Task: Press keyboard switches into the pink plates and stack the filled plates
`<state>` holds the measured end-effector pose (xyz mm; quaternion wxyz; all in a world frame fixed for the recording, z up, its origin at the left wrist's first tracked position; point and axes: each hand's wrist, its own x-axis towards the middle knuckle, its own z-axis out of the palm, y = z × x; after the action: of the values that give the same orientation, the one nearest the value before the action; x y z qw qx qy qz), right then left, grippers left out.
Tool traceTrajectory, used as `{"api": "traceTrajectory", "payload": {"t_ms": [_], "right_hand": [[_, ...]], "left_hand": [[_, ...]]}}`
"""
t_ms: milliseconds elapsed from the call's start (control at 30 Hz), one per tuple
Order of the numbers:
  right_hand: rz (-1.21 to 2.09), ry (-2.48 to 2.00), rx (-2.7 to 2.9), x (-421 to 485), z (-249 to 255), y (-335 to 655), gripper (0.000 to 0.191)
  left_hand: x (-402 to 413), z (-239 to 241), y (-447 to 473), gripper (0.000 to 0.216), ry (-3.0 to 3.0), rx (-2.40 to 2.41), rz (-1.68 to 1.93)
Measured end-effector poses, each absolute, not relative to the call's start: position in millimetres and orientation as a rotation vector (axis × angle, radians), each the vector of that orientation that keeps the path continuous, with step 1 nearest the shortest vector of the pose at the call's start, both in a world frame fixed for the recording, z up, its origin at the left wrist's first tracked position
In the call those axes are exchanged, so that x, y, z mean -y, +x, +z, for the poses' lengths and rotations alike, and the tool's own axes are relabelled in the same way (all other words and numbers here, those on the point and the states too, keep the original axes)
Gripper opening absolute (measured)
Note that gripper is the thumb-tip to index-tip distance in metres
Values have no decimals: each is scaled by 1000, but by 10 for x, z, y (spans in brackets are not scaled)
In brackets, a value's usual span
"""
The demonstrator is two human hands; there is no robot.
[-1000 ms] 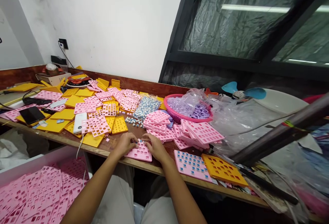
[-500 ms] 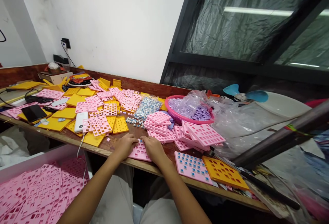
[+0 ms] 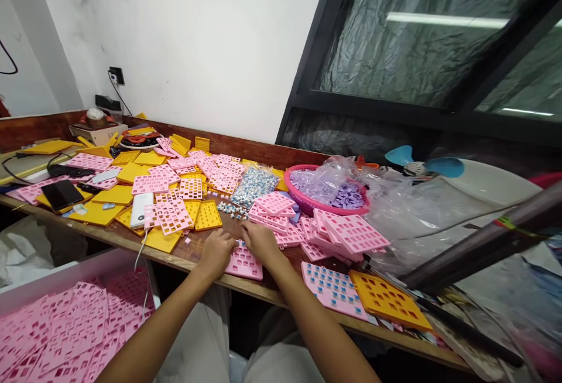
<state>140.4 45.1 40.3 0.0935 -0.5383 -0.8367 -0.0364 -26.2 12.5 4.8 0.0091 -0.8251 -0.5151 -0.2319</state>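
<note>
Both hands are down on the pink grid plate (image 3: 246, 264), which lies flat at the near edge of the wooden table (image 3: 195, 245), right in front of the person. The left hand (image 3: 217, 252) sits on the plate's left side with its fingers curled down onto it, looking like a brace. The right hand (image 3: 260, 241) works the plate's far edge with its fingertips bunched low over the cells. Whether those fingertips pinch one of the small pieces or just press on the grid, I cannot tell, because the backs of the hands hide it. The left fingers are no clearer: bent and touching, though a pinch can't be made out. It looks like small switches going into the plate's square holes. If so, doing it well means holding the plate flat and steady with the left hand, squaring each piece over its cell, and pushing straight down so it seats level. The plate itself lies under and between the two hands, its near half showing toward the table edge. Supplies are close by. Loose switches (image 3: 230, 210) are scattered just beyond the right hand, with a clear bag of switches (image 3: 254, 184) behind them. A stack of pink plates (image 3: 273, 208) rises just past the fingers. To the right lie a filled plate with blue pieces (image 3: 332, 289) and a yellow plate (image 3: 386, 302) touching it.
</note>
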Motion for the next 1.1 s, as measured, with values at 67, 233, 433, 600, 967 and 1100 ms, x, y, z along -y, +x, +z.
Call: {"api": "traceTrajectory", "payload": {"t_ms": [67, 233, 433, 600, 967, 1100], "right_hand": [[-147, -1714, 2440, -688, 475, 1187, 29], [-104, -1799, 2442, -1063, 552, 751, 21], [-60, -1652, 2443, -995, 627, 999, 23], [185, -1234, 2390, -685, 497, 1656, 36], [-4, -1253, 2411, -252, 97, 1948, 22], [130, -1238, 2354, -244, 156, 2037, 31]], "left_hand": [[-126, 28, -246, 19, -2553, 1628, -701], [-118, 37, -231, 18, -2553, 1688, -692], [-63, 51, -343, 19, -2658, 1643, -878], [-339, 89, -533, 25, -2815, 1534, -1273], [-1393, 126, -277, 14, -2729, 1720, -773], [-1424, 126, -252, 13, -2654, 1790, -762]]}}
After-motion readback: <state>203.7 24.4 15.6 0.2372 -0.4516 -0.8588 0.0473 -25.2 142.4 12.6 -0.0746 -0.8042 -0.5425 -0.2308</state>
